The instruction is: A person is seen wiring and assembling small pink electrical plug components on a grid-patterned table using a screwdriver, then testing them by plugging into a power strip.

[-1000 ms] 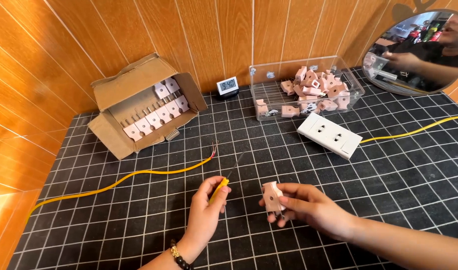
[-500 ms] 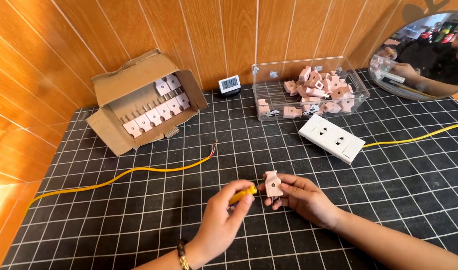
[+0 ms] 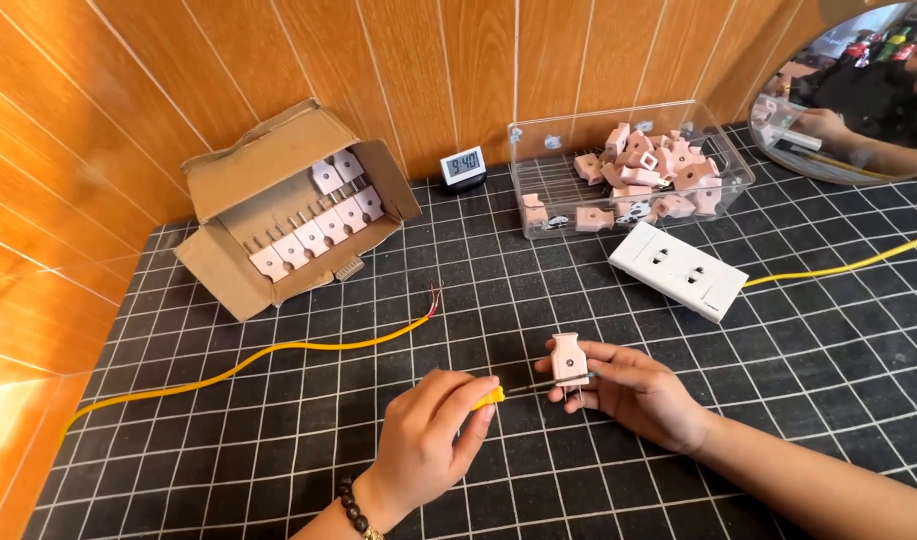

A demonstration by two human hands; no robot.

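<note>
My right hand holds a small pink plug upright just above the black gridded mat. My left hand grips a yellow-handled screwdriver, and its thin metal shaft reaches right to the plug's side. The two hands sit close together at the front middle of the mat. A beaded bracelet is on my left wrist.
An open cardboard box of pink plugs stands at the back left. A clear plastic bin holds several more plugs at the back right. A white socket block with a yellow cable, a loose yellow wire, a small digital clock and a round mirror are also here.
My left hand has brought the screwdriver to the right until its tip meets the plug. My right hand has turned the plug upright.
</note>
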